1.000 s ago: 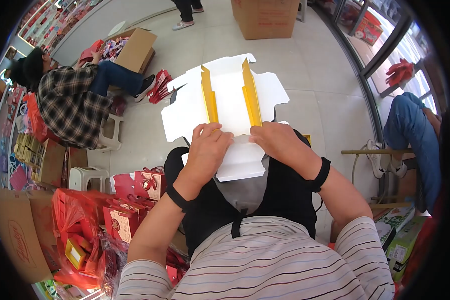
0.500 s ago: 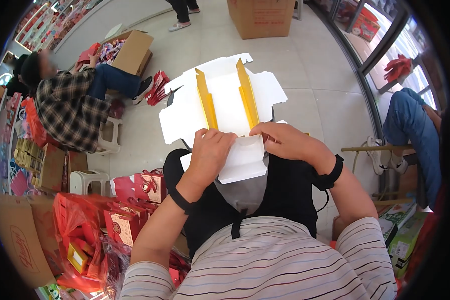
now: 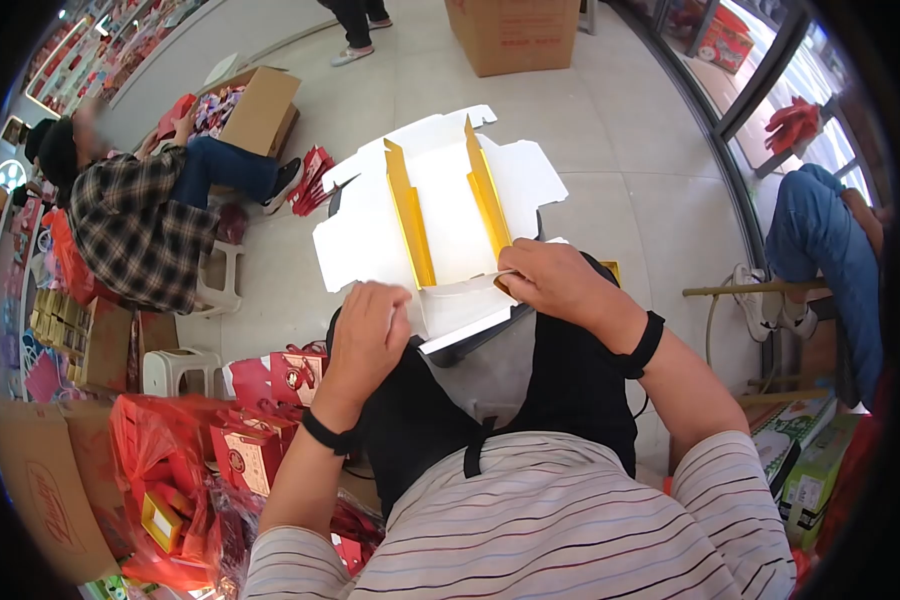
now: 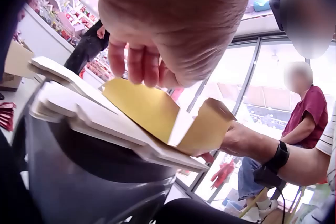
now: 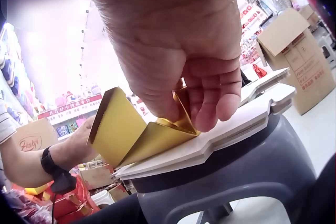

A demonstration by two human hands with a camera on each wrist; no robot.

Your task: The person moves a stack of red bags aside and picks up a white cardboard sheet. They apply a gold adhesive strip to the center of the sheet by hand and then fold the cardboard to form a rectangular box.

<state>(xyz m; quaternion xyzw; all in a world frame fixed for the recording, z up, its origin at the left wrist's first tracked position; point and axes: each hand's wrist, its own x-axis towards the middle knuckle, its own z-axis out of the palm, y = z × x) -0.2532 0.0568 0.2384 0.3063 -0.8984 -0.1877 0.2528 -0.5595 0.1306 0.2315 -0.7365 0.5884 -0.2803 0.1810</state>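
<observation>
A partly folded cardboard box [image 3: 445,190], white inside and gold outside, lies on flat white sheets in front of my lap. Two long gold-backed side walls stand up along it. My right hand [image 3: 555,280] pinches a gold flap [image 5: 181,111] at the near right corner between thumb and fingers. The near end panel [image 5: 118,129] is tilted up, gold side out. Just off the near left corner, my left hand [image 3: 368,335] hangs with loosely curled fingers [image 4: 135,66] over the gold side wall [image 4: 144,106], holding nothing.
Under the sheets stands a grey plastic stool [image 5: 236,166]. Red gift bags [image 3: 295,375] and a red plastic bag [image 3: 155,480] are at my left. One person in plaid [image 3: 135,225] sits far left; another in jeans [image 3: 820,250] sits at right. A large carton [image 3: 510,35] stands ahead.
My left hand has come off the near end of the box and moved left. The near panel has been raised, and the right hand has shifted back onto the corner flap.
</observation>
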